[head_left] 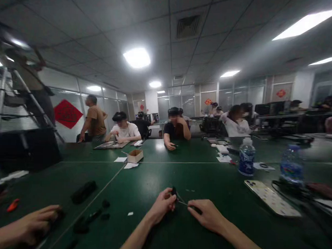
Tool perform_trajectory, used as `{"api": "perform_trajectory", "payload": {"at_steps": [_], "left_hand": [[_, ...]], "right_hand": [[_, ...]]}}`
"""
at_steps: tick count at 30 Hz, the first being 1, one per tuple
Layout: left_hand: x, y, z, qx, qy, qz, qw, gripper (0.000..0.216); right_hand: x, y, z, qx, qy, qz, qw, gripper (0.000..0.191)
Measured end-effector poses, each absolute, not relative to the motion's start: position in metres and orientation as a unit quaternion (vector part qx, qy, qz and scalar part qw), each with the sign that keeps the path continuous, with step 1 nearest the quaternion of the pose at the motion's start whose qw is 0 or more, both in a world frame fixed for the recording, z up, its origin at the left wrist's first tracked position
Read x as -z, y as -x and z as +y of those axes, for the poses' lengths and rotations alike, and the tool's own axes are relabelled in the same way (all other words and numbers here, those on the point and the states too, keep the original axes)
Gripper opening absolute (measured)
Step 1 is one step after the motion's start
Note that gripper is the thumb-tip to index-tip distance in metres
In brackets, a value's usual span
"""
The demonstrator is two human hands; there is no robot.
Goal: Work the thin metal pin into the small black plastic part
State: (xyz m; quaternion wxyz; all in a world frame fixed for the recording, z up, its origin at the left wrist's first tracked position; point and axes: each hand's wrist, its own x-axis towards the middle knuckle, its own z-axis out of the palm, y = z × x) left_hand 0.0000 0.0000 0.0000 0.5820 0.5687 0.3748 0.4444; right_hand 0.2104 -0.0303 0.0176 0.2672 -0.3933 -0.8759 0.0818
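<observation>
Head view: pale lettering on the dark-blue label of a clear plastic bottle (246, 160) at right, too blurred to read; likewise illegible on a blue-capped bottle (291, 167) near it. Dark markings on a red diamond sign (68, 114) at left, also past reading.

In the lower middle of the frame, a small black piece (174, 191), rounded and dull, pinched in the fingers of the left hand (164, 204), above the tabletop (150, 185). Closed at thumb and forefinger on a thin metallic-looking rod (183, 203), the right hand (206, 215); too fine to tell whether touching the black piece.

Underneath, smooth dark green, crossed by pale straight seams. Lower left: a scatter of black parts (81, 225), blurred and blocky, below a larger black oblong (84, 192). At far lower left, a co-worker's hand (33, 223) and a glossy orange-red object (13, 205). Left of centre, farther back, an open tan box (135, 156), cardboard-looking, beside white paper (131, 165). At right, a flat phone (271, 198), rounded at the corners, with a pale spotted case
</observation>
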Motion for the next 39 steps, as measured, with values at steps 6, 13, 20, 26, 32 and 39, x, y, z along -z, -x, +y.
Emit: {"api": "perform_trajectory", "payload": {"at_steps": [6,13,20,26,32,39], "left_hand": [[-0.004,0.001,-0.002,-0.443,-0.561,0.375,0.590,0.045],[-0.007,0.000,-0.004,-0.441,-0.561,0.372,0.594,0.045],[-0.010,0.000,-0.008,-0.405,-0.599,0.369,0.585,0.042],[-0.013,-0.003,-0.010,-0.437,-0.564,0.372,0.593,0.042],[-0.007,-0.004,-0.006,-0.460,-0.541,0.362,0.604,0.042],[-0.009,0.000,-0.008,-0.448,-0.557,0.345,0.608,0.040]], "right_hand": [[-0.019,-0.214,-0.033,-0.099,0.393,-0.871,0.278,0.029],[-0.021,-0.215,-0.033,-0.099,0.404,-0.872,0.260,0.031],[-0.020,-0.215,-0.031,-0.102,0.423,-0.862,0.261,0.032],[-0.021,-0.215,-0.031,-0.125,0.421,-0.857,0.269,0.033],[-0.021,-0.214,-0.032,-0.108,0.408,-0.870,0.255,0.032],[-0.021,-0.213,-0.034,-0.090,0.410,-0.875,0.240,0.030]]}}
